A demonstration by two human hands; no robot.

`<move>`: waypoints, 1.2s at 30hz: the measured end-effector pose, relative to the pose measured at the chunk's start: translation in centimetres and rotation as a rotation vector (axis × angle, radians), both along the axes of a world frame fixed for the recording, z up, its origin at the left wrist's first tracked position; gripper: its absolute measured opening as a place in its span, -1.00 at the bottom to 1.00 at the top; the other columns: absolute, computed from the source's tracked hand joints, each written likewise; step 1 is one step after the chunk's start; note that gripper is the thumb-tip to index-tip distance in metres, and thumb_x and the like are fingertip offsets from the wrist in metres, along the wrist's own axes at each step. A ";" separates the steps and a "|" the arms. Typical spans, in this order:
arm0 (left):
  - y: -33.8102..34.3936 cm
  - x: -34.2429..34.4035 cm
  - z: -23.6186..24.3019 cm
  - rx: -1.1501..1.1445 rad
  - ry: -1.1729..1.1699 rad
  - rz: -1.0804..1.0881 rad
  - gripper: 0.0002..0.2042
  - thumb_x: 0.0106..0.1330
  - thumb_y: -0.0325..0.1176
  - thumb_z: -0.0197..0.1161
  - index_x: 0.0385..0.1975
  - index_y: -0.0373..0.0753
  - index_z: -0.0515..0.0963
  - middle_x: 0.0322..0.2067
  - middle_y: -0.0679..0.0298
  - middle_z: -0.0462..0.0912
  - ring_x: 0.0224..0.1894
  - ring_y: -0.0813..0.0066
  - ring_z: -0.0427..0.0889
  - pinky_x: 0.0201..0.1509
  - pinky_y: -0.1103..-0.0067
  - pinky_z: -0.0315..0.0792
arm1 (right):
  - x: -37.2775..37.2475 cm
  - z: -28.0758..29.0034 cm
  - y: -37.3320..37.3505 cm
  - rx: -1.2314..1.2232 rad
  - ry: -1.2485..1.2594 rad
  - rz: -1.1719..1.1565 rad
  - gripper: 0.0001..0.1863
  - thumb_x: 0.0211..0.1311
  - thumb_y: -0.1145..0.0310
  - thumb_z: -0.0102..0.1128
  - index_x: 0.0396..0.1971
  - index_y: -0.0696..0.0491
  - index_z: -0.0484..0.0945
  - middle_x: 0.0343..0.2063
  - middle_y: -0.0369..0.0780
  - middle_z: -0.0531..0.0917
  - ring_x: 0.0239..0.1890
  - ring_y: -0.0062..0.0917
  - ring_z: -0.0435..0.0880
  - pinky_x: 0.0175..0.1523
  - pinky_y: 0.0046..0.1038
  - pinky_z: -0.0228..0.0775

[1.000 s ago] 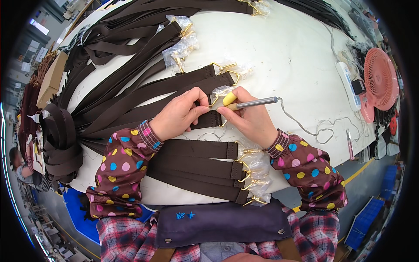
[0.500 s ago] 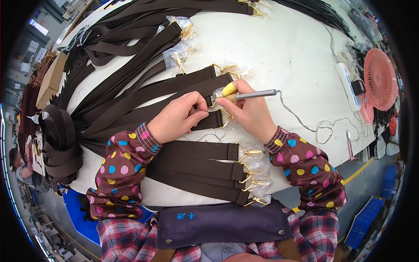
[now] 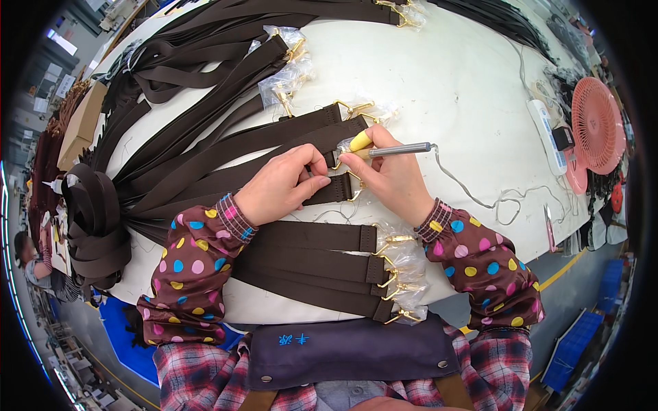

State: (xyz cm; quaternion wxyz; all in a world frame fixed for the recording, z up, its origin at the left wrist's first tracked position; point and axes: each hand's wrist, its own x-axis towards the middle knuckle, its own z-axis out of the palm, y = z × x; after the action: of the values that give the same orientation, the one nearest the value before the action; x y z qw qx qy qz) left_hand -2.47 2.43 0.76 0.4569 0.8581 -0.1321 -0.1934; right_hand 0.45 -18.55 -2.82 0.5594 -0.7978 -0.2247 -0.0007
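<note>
My left hand is closed, thumb and fingertips pinched at the edge of a dark brown webbing strap near its stitched end. My right hand, with a yellow finger cot, grips a corded pen-shaped tool with a grey barrel, resembling a soldering iron. Its tip is by the strap's gold metal clasp, partly hidden by clear plastic and my fingers. Just below lies another strap end with a gold clasp. Several more straps with plastic-wrapped gold hooks lie nearest my body.
A thick looped strap bundle hangs at the table's left. More straps spread across the far left. On the right of the white table are a power strip, a pink fan, the tool's thin cord and tweezers.
Both hands stay nearly in place. The cord end of the tool has dipped slightly and shifted a little left. The straps sit very slightly farther right in the picture.
</note>
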 end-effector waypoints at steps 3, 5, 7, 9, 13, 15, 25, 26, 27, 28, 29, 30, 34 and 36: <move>-0.1 0.0 0.1 -0.002 -0.003 -0.001 -0.87 0.36 -0.45 0.18 -0.25 -0.27 0.36 -0.53 0.38 0.47 -0.61 0.75 0.45 -0.59 0.74 0.40 | 0.0 -0.1 0.0 0.008 -0.018 0.006 -0.72 0.20 0.28 0.32 -0.35 0.12 0.41 -0.52 -0.20 0.55 -0.60 -0.46 0.47 -0.47 -0.43 0.29; -0.2 0.0 0.3 -0.002 -0.001 0.002 -0.87 0.36 -0.45 0.18 -0.25 -0.27 0.36 -0.54 0.38 0.47 -0.62 0.75 0.46 -0.60 0.74 0.40 | 0.1 -0.2 0.0 0.014 -0.030 0.013 -0.72 0.21 0.29 0.31 -0.35 0.12 0.41 -0.52 -0.19 0.54 -0.58 -0.44 0.48 -0.46 -0.42 0.29; -0.2 0.0 0.4 0.000 0.006 0.009 -0.88 0.36 -0.45 0.18 -0.25 -0.27 0.36 -0.54 0.38 0.47 -0.63 0.75 0.46 -0.60 0.74 0.38 | 0.0 0.0 0.0 0.004 -0.007 0.011 -0.72 0.21 0.29 0.31 -0.35 0.13 0.40 -0.52 -0.18 0.53 -0.57 -0.42 0.48 -0.45 -0.41 0.30; -0.2 0.0 0.3 -0.002 0.006 0.018 -0.88 0.36 -0.45 0.18 -0.25 -0.27 0.36 -0.55 0.39 0.47 -0.64 0.75 0.45 -0.61 0.74 0.37 | 0.0 0.0 0.0 -0.018 -0.028 0.010 -0.74 0.22 0.32 0.31 -0.34 0.13 0.41 -0.51 -0.23 0.53 -0.55 -0.54 0.48 -0.46 -0.50 0.31; -0.4 0.0 0.6 0.035 0.038 0.038 -0.86 0.35 -0.45 0.20 -0.22 -0.28 0.39 -0.51 0.38 0.47 -0.61 0.75 0.47 -0.61 0.73 0.38 | 0.1 -0.2 0.0 -0.006 -0.064 0.004 -0.74 0.21 0.32 0.32 -0.35 0.13 0.42 -0.52 -0.24 0.53 -0.57 -0.57 0.48 -0.48 -0.52 0.30; -0.3 0.0 -0.4 0.006 -0.075 0.027 -0.85 0.33 -0.46 0.21 -0.19 -0.29 0.41 -0.47 0.37 0.47 -0.60 0.76 0.46 -0.61 0.72 0.38 | 0.0 0.0 0.0 0.001 -0.031 -0.002 -0.74 0.21 0.32 0.32 -0.35 0.13 0.42 -0.54 -0.25 0.53 -0.58 -0.59 0.45 -0.48 -0.53 0.26; -0.3 0.1 -1.3 0.086 -0.315 -0.019 -0.89 0.26 -0.49 0.26 -0.30 -0.33 0.49 -0.44 0.32 0.46 -0.58 0.70 0.44 -0.57 0.68 0.36 | -0.8 0.8 -0.5 0.113 0.142 0.094 -0.81 0.25 0.40 0.28 -0.35 0.11 0.41 -0.54 -0.42 0.47 -0.51 -0.83 0.35 -0.44 -0.68 0.19; -0.3 0.1 -1.3 0.081 -0.320 -0.017 -0.90 0.26 -0.49 0.26 -0.31 -0.33 0.49 -0.45 0.32 0.46 -0.59 0.68 0.44 -0.56 0.68 0.35 | -0.8 0.8 -0.4 0.126 0.159 0.106 -0.81 0.25 0.40 0.28 -0.35 0.11 0.41 -0.54 -0.42 0.47 -0.50 -0.83 0.35 -0.43 -0.67 0.19; -0.3 0.1 -1.3 0.075 -0.326 -0.015 -0.90 0.26 -0.49 0.26 -0.32 -0.33 0.49 -0.45 0.31 0.46 -0.60 0.67 0.43 -0.55 0.67 0.35 | -0.8 0.6 -0.5 0.107 0.153 0.114 -0.81 0.25 0.40 0.27 -0.35 0.10 0.41 -0.54 -0.41 0.48 -0.50 -0.83 0.35 -0.43 -0.67 0.20; -0.3 0.1 -1.3 0.069 -0.332 -0.014 -0.90 0.26 -0.49 0.26 -0.33 -0.33 0.48 -0.45 0.30 0.46 -0.60 0.66 0.43 -0.54 0.66 0.34 | -0.7 0.4 -0.5 0.088 0.147 0.122 -0.81 0.25 0.41 0.27 -0.35 0.10 0.41 -0.53 -0.41 0.48 -0.50 -0.83 0.35 -0.43 -0.67 0.20; -0.4 0.1 -1.4 0.066 -0.327 -0.014 -0.91 0.27 -0.49 0.25 -0.33 -0.33 0.48 -0.45 0.31 0.46 -0.60 0.67 0.43 -0.56 0.67 0.35 | -0.7 0.3 -0.6 0.069 0.140 0.131 -0.81 0.25 0.41 0.27 -0.35 0.10 0.41 -0.53 -0.41 0.48 -0.50 -0.83 0.36 -0.43 -0.67 0.20; -0.3 0.1 -1.4 0.066 -0.322 -0.011 -0.91 0.27 -0.49 0.25 -0.33 -0.33 0.48 -0.45 0.31 0.45 -0.61 0.67 0.43 -0.57 0.67 0.36 | -0.7 0.3 -0.5 0.067 0.143 0.133 -0.81 0.25 0.41 0.27 -0.35 0.11 0.40 -0.53 -0.41 0.48 -0.50 -0.82 0.36 -0.43 -0.67 0.21; -0.2 0.1 -1.1 0.048 -0.238 0.001 -0.92 0.30 -0.48 0.22 -0.33 -0.33 0.47 -0.43 0.33 0.44 -0.60 0.72 0.43 -0.64 0.70 0.38 | -0.7 0.5 -0.4 0.037 0.129 0.135 -0.81 0.25 0.41 0.27 -0.35 0.11 0.40 -0.52 -0.40 0.49 -0.49 -0.82 0.38 -0.43 -0.66 0.23; -0.2 0.2 -1.1 0.040 -0.212 0.000 -0.92 0.31 -0.47 0.21 -0.32 -0.32 0.47 -0.42 0.34 0.43 -0.60 0.74 0.43 -0.67 0.72 0.40 | -0.7 0.5 -0.3 0.017 0.116 0.134 -0.81 0.25 0.42 0.27 -0.35 0.11 0.40 -0.52 -0.40 0.49 -0.50 -0.82 0.39 -0.43 -0.66 0.25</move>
State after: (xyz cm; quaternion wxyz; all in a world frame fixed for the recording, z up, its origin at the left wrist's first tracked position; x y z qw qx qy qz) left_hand -2.29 2.24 -0.30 0.4231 0.8827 -0.1760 -0.1042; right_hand -0.27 -18.89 -2.36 0.5772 -0.7749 -0.2446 0.0810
